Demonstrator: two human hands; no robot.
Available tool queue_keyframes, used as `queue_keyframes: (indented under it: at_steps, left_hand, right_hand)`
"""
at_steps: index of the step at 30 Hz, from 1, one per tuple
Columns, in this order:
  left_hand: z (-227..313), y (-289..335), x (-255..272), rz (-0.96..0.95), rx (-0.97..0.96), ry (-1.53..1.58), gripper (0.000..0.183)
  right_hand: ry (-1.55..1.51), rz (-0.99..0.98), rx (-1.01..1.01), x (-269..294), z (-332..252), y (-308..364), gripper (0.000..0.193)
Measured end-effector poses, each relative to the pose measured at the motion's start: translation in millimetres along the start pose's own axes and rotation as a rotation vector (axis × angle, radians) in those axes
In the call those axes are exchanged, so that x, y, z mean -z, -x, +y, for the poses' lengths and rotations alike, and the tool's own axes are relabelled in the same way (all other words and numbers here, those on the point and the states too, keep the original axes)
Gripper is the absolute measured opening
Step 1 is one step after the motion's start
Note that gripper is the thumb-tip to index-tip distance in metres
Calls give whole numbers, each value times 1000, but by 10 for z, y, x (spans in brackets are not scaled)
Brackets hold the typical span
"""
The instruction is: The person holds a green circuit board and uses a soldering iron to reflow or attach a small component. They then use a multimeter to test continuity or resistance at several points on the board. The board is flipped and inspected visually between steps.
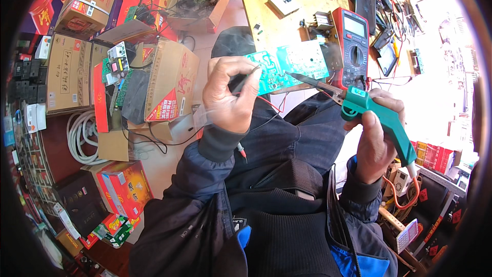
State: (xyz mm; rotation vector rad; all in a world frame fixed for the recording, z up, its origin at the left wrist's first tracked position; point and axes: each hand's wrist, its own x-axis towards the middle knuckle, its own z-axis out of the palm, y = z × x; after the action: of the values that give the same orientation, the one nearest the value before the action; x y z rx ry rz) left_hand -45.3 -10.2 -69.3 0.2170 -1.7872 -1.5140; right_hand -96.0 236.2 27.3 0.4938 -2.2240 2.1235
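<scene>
We note a green circuit board (287,66) at the near edge of the wooden surface (256,10), just beyond both hands. Our right hand (376,138) grips a green soldering iron (376,115), its tip resting on the board. Our left hand (230,95) pinches a thin wire or probe beside the board's left end. A red multimeter (353,46) lies right of the board. Open cardboard boxes (154,79) on the floor hold boards and electronic parts.
</scene>
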Motion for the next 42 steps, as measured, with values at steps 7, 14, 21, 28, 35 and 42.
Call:
queue_keyframes:
  at_steps: [7, 14, 21, 28, 35, 42]
  left_hand:
    - [-28, -32, -65, -52, -125, -138, 23]
    - [-31, -51, -71, -77, -160, -183, 23]
    - [-24, -43, -78, -78, -151, -196, 23]
    - [-22, -48, -82, -75, -153, -197, 23]
    - [-30, -44, -88, -76, -155, -200, 22]
    - [-39, -38, -90, -69, -165, -197, 22]
  right_hand:
    - [-25, -13, 5, -5, 0, -7, 38]
    - [4, -4, -5, 2, 6, -7, 38]
    - [-23, 4, -14, -8, 14, -7, 38]
    - [-17, 17, -18, -5, 33, -4, 39]
    - [-1, -18, -22, -14, 35, -1, 37]
    - [0, -24, -37, -44, 44, 9, 37]
